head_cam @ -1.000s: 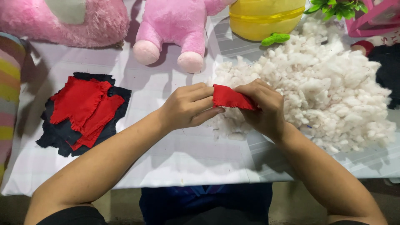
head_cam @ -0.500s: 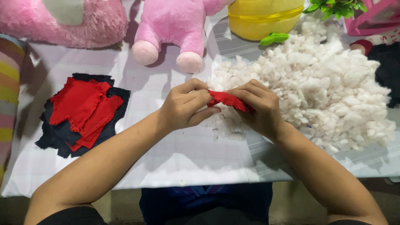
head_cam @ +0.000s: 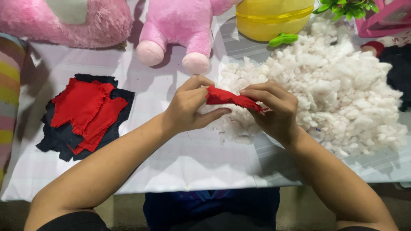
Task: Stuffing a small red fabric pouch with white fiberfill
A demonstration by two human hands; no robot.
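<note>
Both my hands hold one small red cloth piece [head_cam: 229,99] above the table. My left hand [head_cam: 188,107] pinches its left end between thumb and fingers. My right hand [head_cam: 274,109] grips its right end, fingers curled over the frayed edge. The cloth is folded narrow between them. Right behind and under my hands lies a big heap of white stuffing [head_cam: 338,85].
A pile of red and dark cloth pieces [head_cam: 83,113] lies at the left on the white checked tablecloth [head_cam: 180,162]. Two pink plush toys [head_cam: 180,30] and a yellow container [head_cam: 274,17] stand at the back. A striped cushion [head_cam: 8,98] is at the far left.
The red cloth was spread wider between my hands a second ago; it is now folded into a narrow strip, and my fingers have shifted along it.
</note>
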